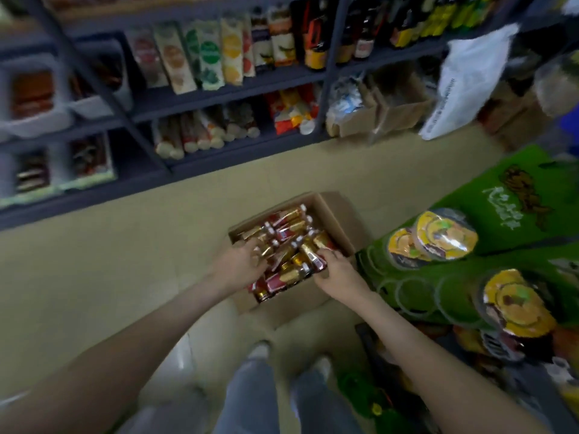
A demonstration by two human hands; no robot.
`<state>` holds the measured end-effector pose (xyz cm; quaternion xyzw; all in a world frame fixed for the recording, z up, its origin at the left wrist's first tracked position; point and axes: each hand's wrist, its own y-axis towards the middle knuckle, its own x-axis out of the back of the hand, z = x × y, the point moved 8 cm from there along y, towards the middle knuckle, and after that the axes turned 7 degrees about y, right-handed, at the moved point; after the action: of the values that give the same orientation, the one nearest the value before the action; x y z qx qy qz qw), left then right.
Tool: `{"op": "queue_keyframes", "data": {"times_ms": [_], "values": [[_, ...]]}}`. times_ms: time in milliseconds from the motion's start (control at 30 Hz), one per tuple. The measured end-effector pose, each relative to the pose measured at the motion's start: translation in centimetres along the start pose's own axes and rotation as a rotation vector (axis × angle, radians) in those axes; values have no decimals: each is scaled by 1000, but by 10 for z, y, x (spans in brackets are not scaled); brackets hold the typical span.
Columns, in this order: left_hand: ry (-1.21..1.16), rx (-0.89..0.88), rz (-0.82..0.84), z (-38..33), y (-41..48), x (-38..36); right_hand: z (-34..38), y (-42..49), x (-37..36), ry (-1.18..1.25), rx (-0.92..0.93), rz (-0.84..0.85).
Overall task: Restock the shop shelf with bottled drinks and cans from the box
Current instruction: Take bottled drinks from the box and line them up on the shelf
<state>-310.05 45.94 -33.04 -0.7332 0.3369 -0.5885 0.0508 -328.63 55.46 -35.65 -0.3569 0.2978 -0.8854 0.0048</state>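
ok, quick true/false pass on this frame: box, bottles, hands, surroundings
1. The box sits on the floor. True.
2. The box is empty. False: it is packed with bottles lying on their sides.
3. The left hand and the right hand are both at the box. True.
4. The bottles have black caps. False: the caps are white.
5. The green display stand is on the person's left. False: it stands to the right of the box.
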Motion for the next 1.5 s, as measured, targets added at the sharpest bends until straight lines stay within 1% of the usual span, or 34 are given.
{"op": "queue_keyframes", "data": {"times_ms": [133,267,367,500,667,767,833,933,1067,1133,1233,1333,1367,1500], "values": [[-79,134,22,57,-11,-32,3,31,-38,-33,2,83],[-117,231,111,110,2,-83,-2,65,-86,-38,-17,155],[-128,263,177,136,26,-122,-14,92,-123,-58,-29,215],[-126,263,207,152,67,-171,-49,135,-168,-33,-81,223],[-197,302,221,159,122,-250,-124,195,-220,-38,-144,169],[-242,338,209,167,160,-302,-164,232,-253,-96,-117,146],[-246,362,190,172,183,-335,-189,253,-267,-84,-133,80],[-211,384,176,178,211,-378,-223,277,-283,-48,-195,-43],[-92,396,150,178,235,-412,-231,290,-304,-138,-152,-67],[-43,416,136,179,243,-418,-232,292,-308,-136,-131,-108],[-60,419,129,181,246,-423,-240,288,-303,-25,-190,-233],[-228,418,102,185,243,-421,-240,280,-297,19,-238,-253],[-282,425,97,186,241,-418,-243,278,-297,90,-280,-253],[-511,502,54,193,228,-410,-263,277,-329,676,-621,-175]]}}
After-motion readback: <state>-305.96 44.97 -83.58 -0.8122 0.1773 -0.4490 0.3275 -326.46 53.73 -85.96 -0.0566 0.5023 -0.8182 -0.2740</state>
